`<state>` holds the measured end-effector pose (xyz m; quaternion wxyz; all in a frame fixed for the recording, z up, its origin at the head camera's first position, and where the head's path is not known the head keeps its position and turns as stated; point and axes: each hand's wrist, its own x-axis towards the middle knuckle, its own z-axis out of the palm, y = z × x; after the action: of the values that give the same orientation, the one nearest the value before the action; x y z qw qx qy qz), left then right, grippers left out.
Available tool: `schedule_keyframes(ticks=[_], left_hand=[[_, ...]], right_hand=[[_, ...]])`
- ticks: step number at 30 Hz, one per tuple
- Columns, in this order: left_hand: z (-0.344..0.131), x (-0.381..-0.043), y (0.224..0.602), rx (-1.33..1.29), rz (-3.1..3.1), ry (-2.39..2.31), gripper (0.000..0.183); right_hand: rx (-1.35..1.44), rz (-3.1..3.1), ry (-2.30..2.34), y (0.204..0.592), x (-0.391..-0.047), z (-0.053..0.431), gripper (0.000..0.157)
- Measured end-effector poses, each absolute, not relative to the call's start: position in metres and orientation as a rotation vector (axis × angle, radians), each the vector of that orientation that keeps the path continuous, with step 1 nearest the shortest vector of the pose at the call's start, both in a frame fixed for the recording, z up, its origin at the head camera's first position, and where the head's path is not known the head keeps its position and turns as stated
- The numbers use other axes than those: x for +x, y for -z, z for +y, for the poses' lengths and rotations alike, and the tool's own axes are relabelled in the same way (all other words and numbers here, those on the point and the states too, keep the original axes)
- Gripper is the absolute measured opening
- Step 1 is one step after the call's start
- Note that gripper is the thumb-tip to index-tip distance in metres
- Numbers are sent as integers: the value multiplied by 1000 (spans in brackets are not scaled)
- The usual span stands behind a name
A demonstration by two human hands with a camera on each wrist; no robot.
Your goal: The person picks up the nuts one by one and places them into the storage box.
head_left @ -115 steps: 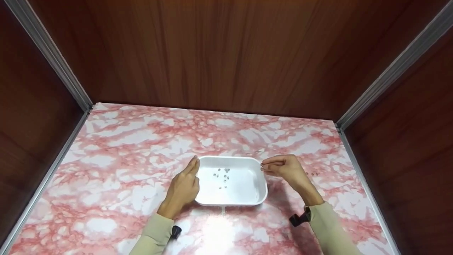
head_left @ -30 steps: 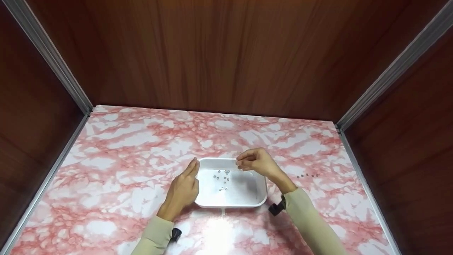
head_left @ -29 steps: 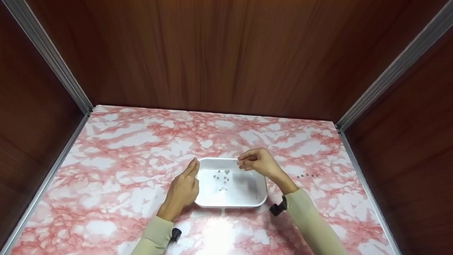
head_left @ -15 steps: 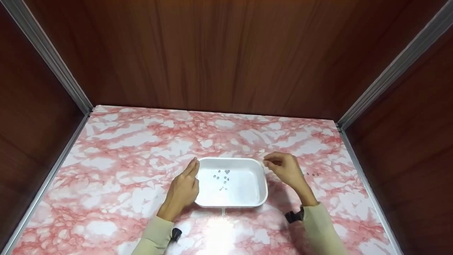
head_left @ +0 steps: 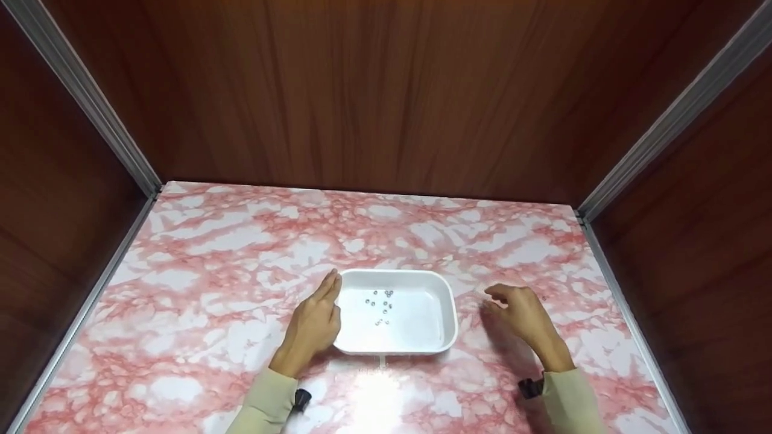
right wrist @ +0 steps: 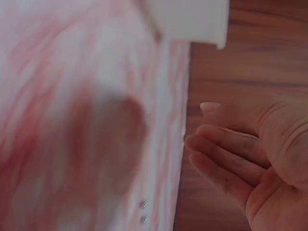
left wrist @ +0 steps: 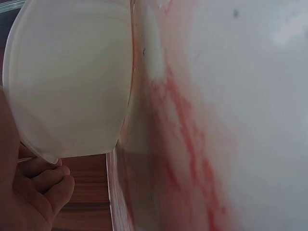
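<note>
My left hand rests against the left edge of the white tray, its fingers straight, just as before; little shiny bits lie inside, mostly left of the middle; my right hand has moved right, away from the tray, thumb and fingers apart; two loose bits lie on the table near it.

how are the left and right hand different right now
The left hand touches the white rectangular tray; the right hand is apart from it, above the red-and-white marbled tabletop. The left hand points mostly forward; the right hand points leftward, toward the tray. Both emerge from pale green sleeves.
</note>
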<state>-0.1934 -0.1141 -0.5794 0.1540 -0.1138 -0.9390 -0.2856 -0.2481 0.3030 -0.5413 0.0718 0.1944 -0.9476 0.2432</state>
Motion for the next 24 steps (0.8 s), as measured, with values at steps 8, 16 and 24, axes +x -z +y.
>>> schedule_keyframes(ticks=[8,16,24], left_hand=[[-114,-193,578,-331,-2717,865,54],[-114,-193,579,-328,-2697,861,54],[-114,-194,581,-340,-2683,848,54]], right_hand=[[679,-2847,-455,557,-246,329,18],[635,-2876,-371,565,-248,339,17],[676,-2826,-172,568,-251,337,17]])
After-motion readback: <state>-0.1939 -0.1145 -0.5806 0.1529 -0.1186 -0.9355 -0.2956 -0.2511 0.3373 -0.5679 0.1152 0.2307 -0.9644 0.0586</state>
